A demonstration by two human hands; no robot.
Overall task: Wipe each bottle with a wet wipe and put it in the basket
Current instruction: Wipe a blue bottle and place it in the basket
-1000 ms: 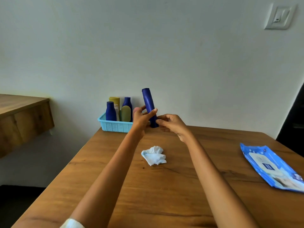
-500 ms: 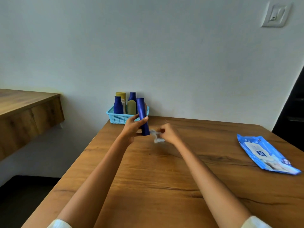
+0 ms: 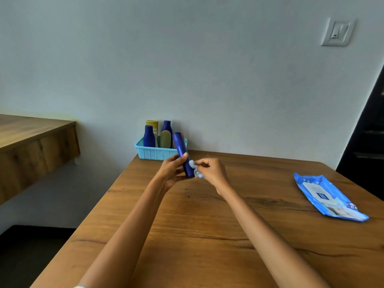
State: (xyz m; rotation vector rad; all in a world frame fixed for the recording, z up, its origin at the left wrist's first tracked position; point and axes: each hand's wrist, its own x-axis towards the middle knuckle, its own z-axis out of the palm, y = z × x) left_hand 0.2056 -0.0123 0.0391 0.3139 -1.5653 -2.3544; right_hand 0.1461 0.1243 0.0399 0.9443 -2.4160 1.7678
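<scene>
Since the earlier frame, right hand (image 3: 212, 171) is now pinching the wet wipe (image 3: 195, 170) against the blue bottle (image 3: 182, 154); left hand (image 3: 172, 171) fingers are curling round the bottle's lower half.

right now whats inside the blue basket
Four upright bottles stand in the basket: two dark blue, two yellowish. The held bottle hides the right end.
</scene>
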